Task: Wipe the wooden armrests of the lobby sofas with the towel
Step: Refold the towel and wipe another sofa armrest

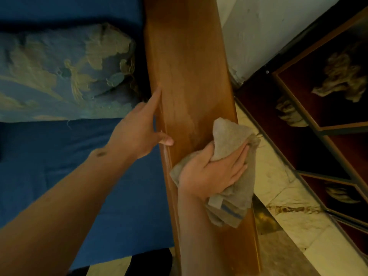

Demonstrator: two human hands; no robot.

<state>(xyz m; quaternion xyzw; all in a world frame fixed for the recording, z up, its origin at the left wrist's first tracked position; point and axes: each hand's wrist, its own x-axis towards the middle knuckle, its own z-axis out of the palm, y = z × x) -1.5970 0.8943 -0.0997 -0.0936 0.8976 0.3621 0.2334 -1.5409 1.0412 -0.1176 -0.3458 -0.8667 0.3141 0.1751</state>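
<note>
Long wooden armrest (189, 76) down the middle of the frame, probably hard, smooth and fixed in place. Blue sofa seat (59, 156) at left. Grey towel (231, 136) at lower right on the armrest: likely soft, light, floppy; best bunched in the palm. Right hand (213, 172) on top, fingers (237, 156) curled round a fold. Left hand (139, 132) open, straight fingers along the armrest's left edge.

Dim light. Blue sofa seat (59, 166) at 8 o'clock, patterned cushion (65, 72) at 10. Pale wall (268, 26) at 1, marble floor (278, 186) at 4, dark wood-framed panels (328, 86) at 3.
</note>
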